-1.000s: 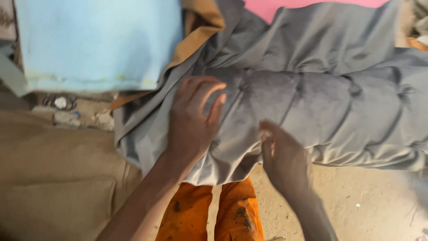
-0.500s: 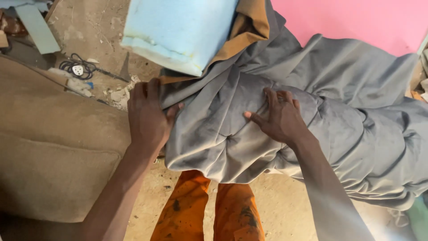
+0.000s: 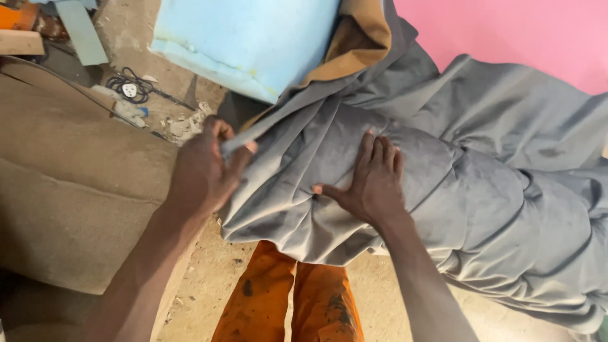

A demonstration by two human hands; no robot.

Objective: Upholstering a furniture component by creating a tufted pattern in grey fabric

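Under both hands lies 1 grey velvet cover point(image 3: 456, 190), tufted and folded over a padded form, spreading away to the right of the right hand. The left hand point(image 3: 202, 171) is closed, pinching the cover's folded edge point(image 3: 237, 144) between thumb and fingers. The right hand point(image 3: 373, 180) is open, laid flat with fingers spread, thumb pressed at a tuft dimple. Judged step: pulling the fabric taut at the edge while pressing pleats into place. The next move would call for steady tension from the left hand and firm holding-down from the right so the folds do not slip.

Count of other items: 1 light blue foam block point(image 3: 247, 38) beyond the left hand; 1 tan fabric lining point(image 3: 354, 38) beside it; 1 pink sheet point(image 3: 506, 31) beyond the right hand; 1 brown upholstered piece point(image 3: 69, 183) left of the left hand; 1 coiled black cable point(image 3: 130, 85) on the floor; 2 orange trouser legs point(image 3: 291, 304) below, between the forearms.
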